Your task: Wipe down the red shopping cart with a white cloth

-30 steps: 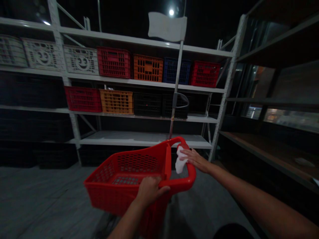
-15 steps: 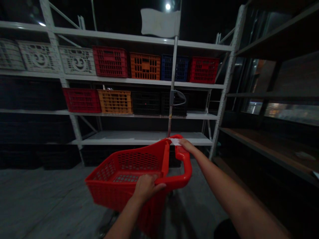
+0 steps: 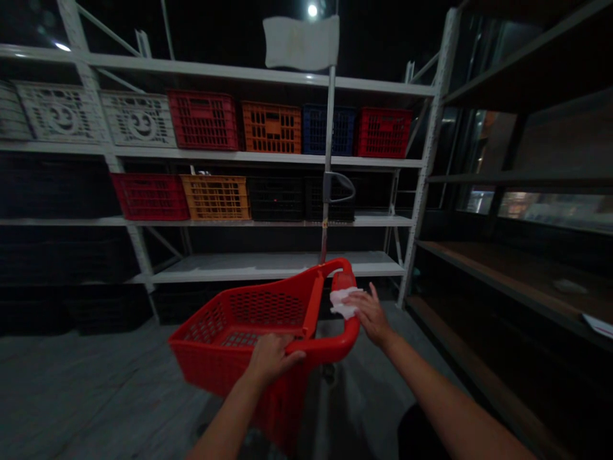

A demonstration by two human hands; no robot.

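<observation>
Head view, and it's a two-handed job on the red cart (image 3: 215,367)! Left hand (image 3: 272,358) is clamped on the cart's near edge, right where the handle (image 3: 325,349) joins it, thumb lying along the top. Beyond that grip, the basket opens out ahead and to the left. Over to the right hand (image 3: 370,314): fingers extended and apart, laid over a white cloth (image 3: 342,301) that sits against the far stretch of the handle, just left of the palm. Straight up beyond that hand climbs a pole (image 3: 331,128), bearing a white flag (image 3: 301,43). Well past both hands, coloured crates (image 3: 272,128) line the pale shelving (image 3: 268,156).
</observation>
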